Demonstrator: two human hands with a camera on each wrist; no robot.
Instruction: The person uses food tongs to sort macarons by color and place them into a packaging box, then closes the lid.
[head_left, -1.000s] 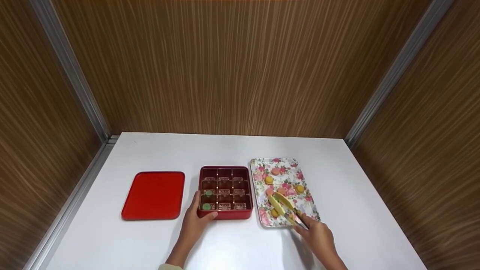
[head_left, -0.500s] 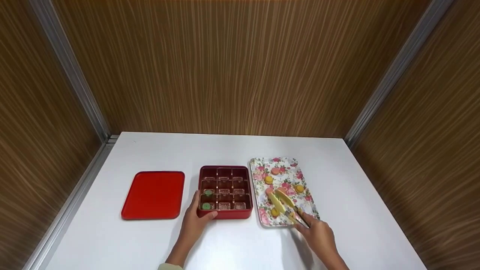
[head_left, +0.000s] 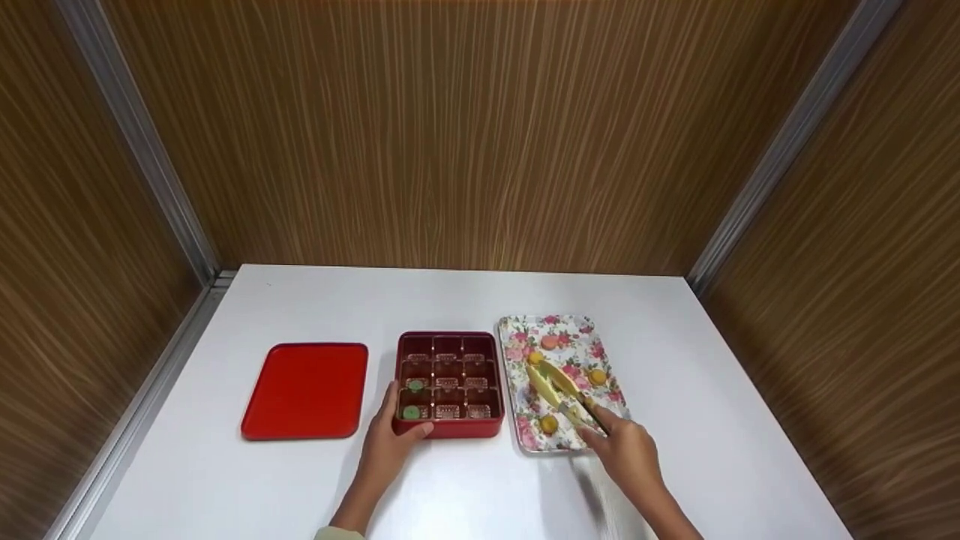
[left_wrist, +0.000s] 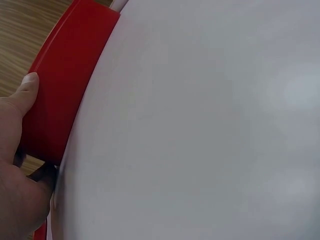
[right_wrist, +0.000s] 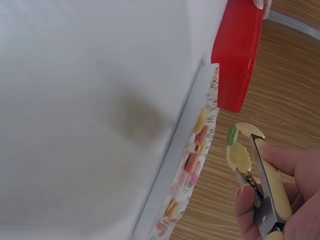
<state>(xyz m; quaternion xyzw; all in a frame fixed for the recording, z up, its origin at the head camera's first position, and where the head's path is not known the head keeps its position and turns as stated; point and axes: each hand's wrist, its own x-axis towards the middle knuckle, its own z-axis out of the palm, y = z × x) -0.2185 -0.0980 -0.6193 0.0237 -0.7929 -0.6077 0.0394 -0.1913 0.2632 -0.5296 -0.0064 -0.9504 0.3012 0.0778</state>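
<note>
On the white table (head_left: 652, 330) we find, left to right, a red lid (head_left: 306, 390), a red box (head_left: 465, 429) and a flowered tray (head_left: 579, 351).

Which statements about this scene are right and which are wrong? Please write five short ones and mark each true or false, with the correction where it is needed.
1. The right hand holds tongs. True.
2. The tongs hold nothing. False: the right wrist view shows a green macaron between their tips.
3. The left hand touches the red box. True.
4. The red box contains six macarons. False: only two, both green.
5. The flowered tray lies to the right of the red box. True.
</note>
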